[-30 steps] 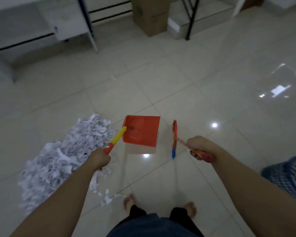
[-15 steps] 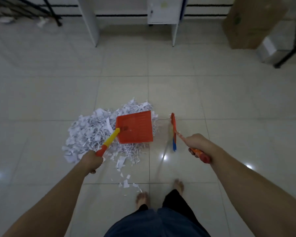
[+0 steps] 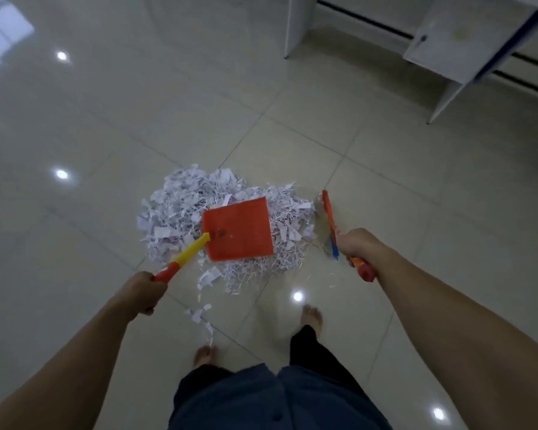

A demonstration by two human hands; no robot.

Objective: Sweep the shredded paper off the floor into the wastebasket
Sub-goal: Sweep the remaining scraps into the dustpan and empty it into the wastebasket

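Note:
A heap of white shredded paper lies on the tiled floor in front of me. An orange-red dustpan with a yellow and red handle hangs over the middle of the heap, and my left hand grips the handle's end. My right hand holds a small red brush with blue bristles at the heap's right edge. Loose scraps trail toward my bare feet. The wastebasket is out of view.
A white desk with a drawer cabinet and thin legs stands at the upper right. My feet stand just behind the heap. Glossy floor tiles with light reflections stretch to the left and far side.
The view has swung left, so the blue basket and cardboard box have left the frame. The dustpan now sits over the middle of the heap and the brush is at its right edge.

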